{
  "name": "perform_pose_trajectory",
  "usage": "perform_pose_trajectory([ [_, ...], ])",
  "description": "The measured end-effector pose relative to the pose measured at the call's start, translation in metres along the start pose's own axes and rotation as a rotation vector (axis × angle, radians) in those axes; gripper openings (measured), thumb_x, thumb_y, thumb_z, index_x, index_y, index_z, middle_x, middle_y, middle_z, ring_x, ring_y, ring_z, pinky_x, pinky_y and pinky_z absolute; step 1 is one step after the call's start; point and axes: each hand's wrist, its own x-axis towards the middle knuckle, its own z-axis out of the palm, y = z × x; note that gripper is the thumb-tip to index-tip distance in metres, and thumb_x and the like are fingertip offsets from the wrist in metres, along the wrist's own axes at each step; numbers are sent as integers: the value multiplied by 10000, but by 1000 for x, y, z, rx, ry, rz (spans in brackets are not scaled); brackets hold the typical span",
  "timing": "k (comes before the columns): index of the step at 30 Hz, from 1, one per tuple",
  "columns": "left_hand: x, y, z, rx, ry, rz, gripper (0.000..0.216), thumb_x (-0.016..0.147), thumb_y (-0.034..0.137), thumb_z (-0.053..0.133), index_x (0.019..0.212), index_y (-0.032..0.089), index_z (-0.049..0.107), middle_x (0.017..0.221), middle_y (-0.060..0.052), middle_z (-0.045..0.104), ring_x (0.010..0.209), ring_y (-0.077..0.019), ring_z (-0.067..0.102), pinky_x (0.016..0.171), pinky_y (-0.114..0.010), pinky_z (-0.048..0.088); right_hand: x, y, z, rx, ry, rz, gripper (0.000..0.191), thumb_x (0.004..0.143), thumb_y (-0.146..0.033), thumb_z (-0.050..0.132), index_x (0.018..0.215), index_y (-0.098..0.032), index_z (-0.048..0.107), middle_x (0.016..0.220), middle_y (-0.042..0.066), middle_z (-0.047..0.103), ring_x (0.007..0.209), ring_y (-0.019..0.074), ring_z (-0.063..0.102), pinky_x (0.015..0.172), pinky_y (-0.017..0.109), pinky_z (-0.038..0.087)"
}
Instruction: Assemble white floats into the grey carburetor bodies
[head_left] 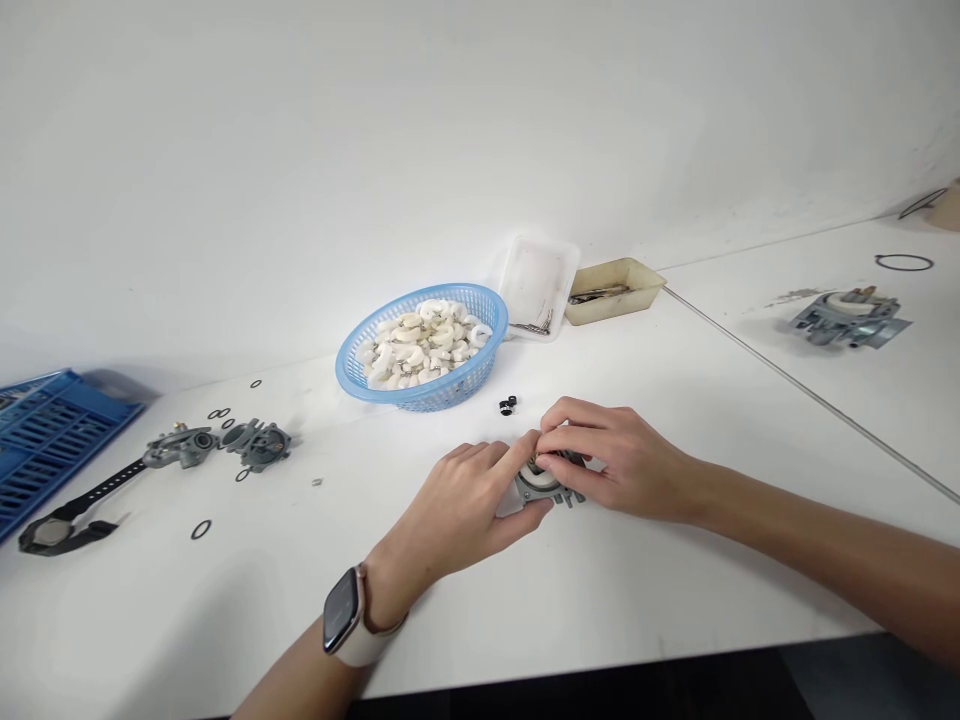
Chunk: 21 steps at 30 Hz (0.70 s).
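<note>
— In the head view, how are the hands set?
— The left hand (465, 500), with a smartwatch (341, 610) at its wrist, curls around the near-left side of a small gray metal part (538, 487) and pinches its top edge.
— And the other?
— The right hand (615, 455) is closed over the part's far-right side. Its fingertips meet the left's on top.
— Where is the part?
— It sits between both hands, mostly hidden, low over the white table (675, 580). It is near two small black pieces (508, 405), in front of the blue basket (352, 355).
</note>
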Motion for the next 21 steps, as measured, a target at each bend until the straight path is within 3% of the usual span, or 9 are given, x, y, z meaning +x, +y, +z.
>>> perform_pose_trajectory([
  [15, 2, -1, 0, 3, -2, -6, 450, 1026, 434, 639, 1391, 224, 479, 907, -13, 707, 782, -243, 686, 692, -368, 504, 0, 1, -2, 4, -28, -7, 181, 1047, -180, 556, 945, -188, 706, 998, 36, 668, 749, 121, 629, 664, 273, 518],
  [21, -1, -1, 0, 20, 10, 8, 493, 1026, 445, 646, 1420, 221, 452, 933, -19, 718, 805, -251, 697, 695, -373, 507, 2, 2, -5, 96, 15, 27, 168, 1051, -203, 568, 1000, -200, 728, 961, 26, 651, 703, 108, 580, 591, 263, 476],
])
